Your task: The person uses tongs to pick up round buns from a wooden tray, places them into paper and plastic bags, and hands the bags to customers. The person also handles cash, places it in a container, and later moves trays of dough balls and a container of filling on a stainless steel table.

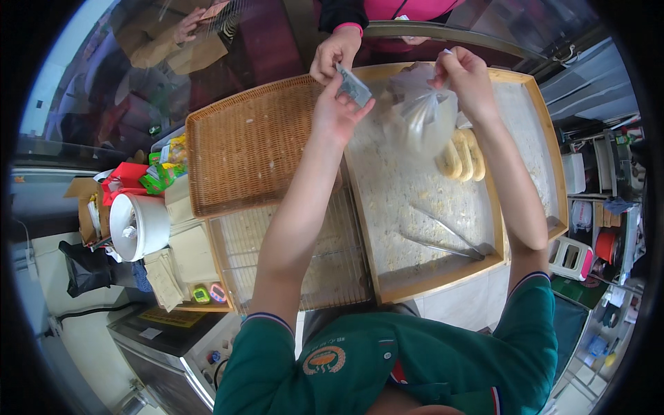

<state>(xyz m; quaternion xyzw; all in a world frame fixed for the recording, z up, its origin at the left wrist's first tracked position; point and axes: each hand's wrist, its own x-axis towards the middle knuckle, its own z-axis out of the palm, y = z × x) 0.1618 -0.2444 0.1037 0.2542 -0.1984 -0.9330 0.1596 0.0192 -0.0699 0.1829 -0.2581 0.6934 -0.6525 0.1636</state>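
Left hand: half curled, palm turned up, near the far right corner of the tan woven wicker tray; a folded grey-green paper banknote lies against its thumb and fingers, though from here I cannot tell whether they grip it.
Other person's hand: reaches in past the far edge, pink cuff at the wrist, fingertips at the banknote's upper end; whether they have let go I cannot make out.
Right hand: closed on the gathered top of a translucent white plastic bag.
Bag: hangs above the far part of the wooden-rimmed tray with the crumb-strewn grey base; its pale contents are too clouded to name.
Bread: three pale yellow finger-shaped rolls lie side by side near that tray's right rim, just beside the bag in view.
Tongs: slim silvery metal tongs lie spread, joined end toward the near right corner.
Banknote risk: it could drop among the crumbs if one side releases before the other pinches firmly.
Bag risk: a slipping hold or tearing film could spill it; a low swing could knock the rolls.
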